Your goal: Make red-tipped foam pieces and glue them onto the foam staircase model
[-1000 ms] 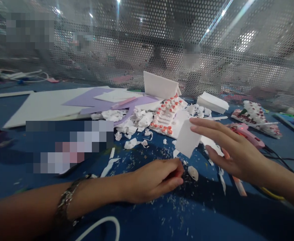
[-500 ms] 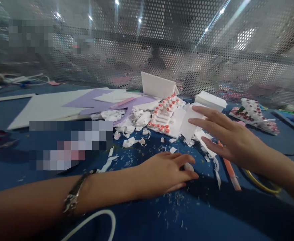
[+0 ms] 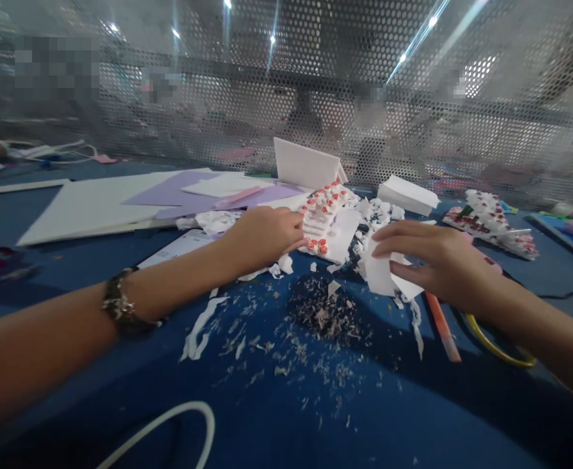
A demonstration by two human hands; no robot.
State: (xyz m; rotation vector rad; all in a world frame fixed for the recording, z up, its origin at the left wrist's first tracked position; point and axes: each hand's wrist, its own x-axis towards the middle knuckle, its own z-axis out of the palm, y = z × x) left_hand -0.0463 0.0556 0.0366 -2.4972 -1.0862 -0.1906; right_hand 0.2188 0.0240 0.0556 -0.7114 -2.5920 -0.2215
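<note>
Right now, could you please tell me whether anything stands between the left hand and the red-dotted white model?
Nothing visible does: the left hand is at the left edge of the model; contact is unclear.

Head-worn view, forward and down.

Bare-armed person, dark band-shaped bracelet [image 3: 123, 303] with silvery pieces.
Bracelet rings left wrist, chunky, uneven outline, silvery bits clustered on top; finer detail too blurred to read. Left hand [image 3: 269, 234] and left forearm [image 3: 183, 273] bare. Right hand [image 3: 433, 255] bare, long slim fingers; right forearm [image 3: 535, 319] bare to picture edge.
</note>
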